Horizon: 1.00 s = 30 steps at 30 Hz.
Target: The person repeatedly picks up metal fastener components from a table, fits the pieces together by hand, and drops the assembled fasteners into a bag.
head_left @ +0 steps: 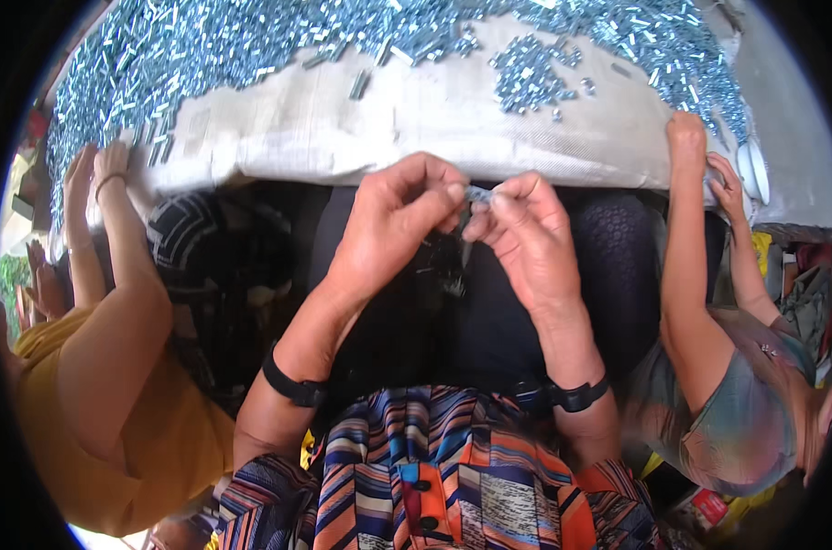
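Between my two hands, just in front of the table's near edge, is a small silvery-blue metal piece (478, 193). My left hand (399, 213) pinches its left end between thumb and fingers. From the other side my right hand (537, 240) grips it the same way, its lower fingers curled in. The fingertips cover most of the piece, so its exact kind does not show. Beyond my hands, a pale woven sheet (416, 124) covers the table. Loose shiny metal pieces (224, 55) lie heaped over its far part, some of them longer cylinders (359, 84).
A small separate pile of metal pieces (530, 73) lies right of centre. At the left, a person in a mustard top (123, 422) reaches to the table; another in a grey-green top (741, 403) does so at the right. White round dishes (753, 170) stand at the right edge.
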### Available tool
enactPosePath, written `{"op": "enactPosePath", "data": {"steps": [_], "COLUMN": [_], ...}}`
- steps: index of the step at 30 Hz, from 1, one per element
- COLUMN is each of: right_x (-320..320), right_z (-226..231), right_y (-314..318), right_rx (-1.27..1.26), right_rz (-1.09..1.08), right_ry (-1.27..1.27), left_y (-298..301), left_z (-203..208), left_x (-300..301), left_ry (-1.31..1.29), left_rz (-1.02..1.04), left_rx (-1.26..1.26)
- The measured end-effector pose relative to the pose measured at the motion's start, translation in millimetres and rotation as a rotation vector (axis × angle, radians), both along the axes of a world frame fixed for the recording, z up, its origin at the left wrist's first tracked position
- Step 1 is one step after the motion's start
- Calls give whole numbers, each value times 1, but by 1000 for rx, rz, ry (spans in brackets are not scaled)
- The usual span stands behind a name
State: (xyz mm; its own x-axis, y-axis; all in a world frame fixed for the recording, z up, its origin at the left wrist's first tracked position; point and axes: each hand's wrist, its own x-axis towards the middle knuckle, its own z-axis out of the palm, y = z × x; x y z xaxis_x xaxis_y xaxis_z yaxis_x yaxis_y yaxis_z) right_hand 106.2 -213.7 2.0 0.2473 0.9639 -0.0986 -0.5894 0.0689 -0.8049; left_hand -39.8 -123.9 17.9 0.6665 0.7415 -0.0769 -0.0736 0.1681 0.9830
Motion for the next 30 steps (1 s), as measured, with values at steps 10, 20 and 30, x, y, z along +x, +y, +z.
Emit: {"op": "enactPosePath", "data": {"steps": [10,20,30], "right_x": [-8,-24,-18], "right_z": [3,11,13], "right_y": [-1,-2,2], "right_rx": [17,20,13], "right_rz": [29,6,207], "right_ry": [-2,-124,15], "left_y": [-2,0,10], "left_z": [-8,-4,-2], "left_x": [-17,-27,-34], "left_ry": [-266,-237,-259], "left_rz": [29,-34,-255], "left_rx": [-282,-186,-265]}}
